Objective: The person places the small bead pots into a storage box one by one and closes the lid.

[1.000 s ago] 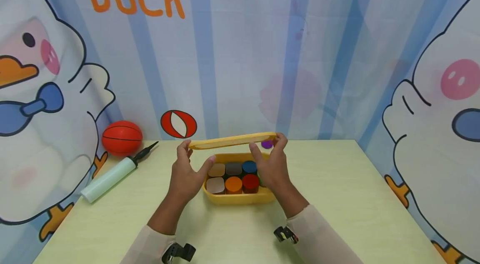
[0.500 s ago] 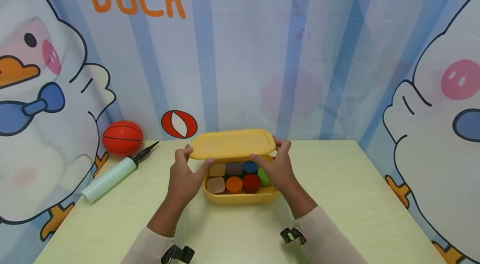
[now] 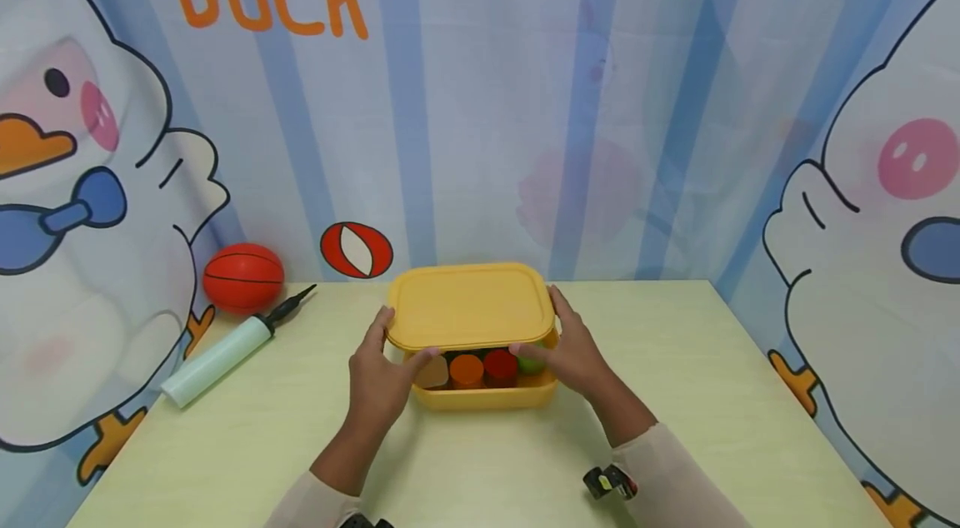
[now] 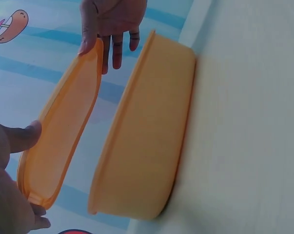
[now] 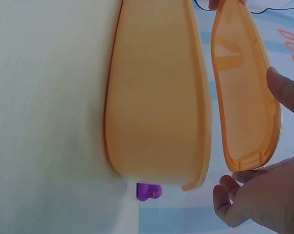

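A yellow rectangular lid (image 3: 471,305) with rounded corners is held above a matching yellow box (image 3: 483,400). My left hand (image 3: 378,378) grips the lid's left end, thumb at the near edge. At the right end my right hand (image 3: 577,353) holds it the same way. Both wrist views show a gap between the lid (image 4: 64,126) and the box's rim. Inside the box, an orange round-topped piece (image 3: 467,371), a red one (image 3: 500,368), a beige squarish one (image 3: 432,373) and part of a green one (image 3: 531,359) show. The lid hides the back row.
On the table's left lie a pale green hand pump (image 3: 221,360) with a black nozzle and a red ball (image 3: 243,278). A small purple toy (image 5: 149,191) stands beyond the box. A duck-print curtain (image 3: 480,95) hangs behind the table.
The lid has tipped from nearly edge-on to showing its top, and has come nearer and lower over the box, covering the back row. Both hands moved with it.
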### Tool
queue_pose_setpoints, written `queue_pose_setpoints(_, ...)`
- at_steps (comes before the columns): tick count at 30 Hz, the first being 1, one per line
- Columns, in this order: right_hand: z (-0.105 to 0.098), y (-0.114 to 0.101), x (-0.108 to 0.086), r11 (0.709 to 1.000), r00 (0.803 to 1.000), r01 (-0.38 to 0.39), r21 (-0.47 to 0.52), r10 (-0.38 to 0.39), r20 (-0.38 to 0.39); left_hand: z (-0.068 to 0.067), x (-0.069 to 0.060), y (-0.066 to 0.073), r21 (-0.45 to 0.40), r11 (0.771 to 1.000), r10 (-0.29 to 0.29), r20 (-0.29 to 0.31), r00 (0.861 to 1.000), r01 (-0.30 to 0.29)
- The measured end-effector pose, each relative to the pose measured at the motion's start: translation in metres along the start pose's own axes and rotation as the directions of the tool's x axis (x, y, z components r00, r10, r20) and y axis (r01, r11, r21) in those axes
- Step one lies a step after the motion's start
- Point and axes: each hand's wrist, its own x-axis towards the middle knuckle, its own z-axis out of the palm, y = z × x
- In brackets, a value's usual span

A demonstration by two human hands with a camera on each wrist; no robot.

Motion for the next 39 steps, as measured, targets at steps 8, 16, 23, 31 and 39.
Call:
queue_pose_setpoints(8, -0.001, 0.009, -0.005, 1.0, 0.999, -0.028, -0.005, 0.028, 0.018, 0.01, -0.01, -0.006, -0.041, 0.999, -0.013, 0.002, 1.0, 0.013)
queue_pose_setpoints(16, -0.003, 0.016, -0.011, 0.999, 0.999, -0.041, -0.011, 0.041, -0.012, 0.013, -0.013, -0.008, -0.003, 1.0, 0.008, 0.026, 1.0, -0.008)
queue_pose_setpoints(23, -0.004, 0.025, -0.018, 0.999, 0.999, -0.044, -0.001, 0.044, 0.003, 0.013, -0.016, -0.014, 0.115, 0.993, -0.016, 0.027, 1.0, 0.013)
queue_pose_setpoints(31, -0.006, 0.032, -0.026, 0.999, 0.999, -0.044, -0.031, 0.044, -0.007, 0.019, -0.021, -0.024, 0.187, 0.979, 0.088, -0.014, 0.996, -0.083)
queue_pose_setpoints(39, -0.004, 0.037, -0.032, 0.997, 0.998, -0.059, -0.05, 0.058, -0.026, 0.021, -0.027, -0.033, 0.259, 0.952, 0.178, -0.029, 0.984, -0.165)
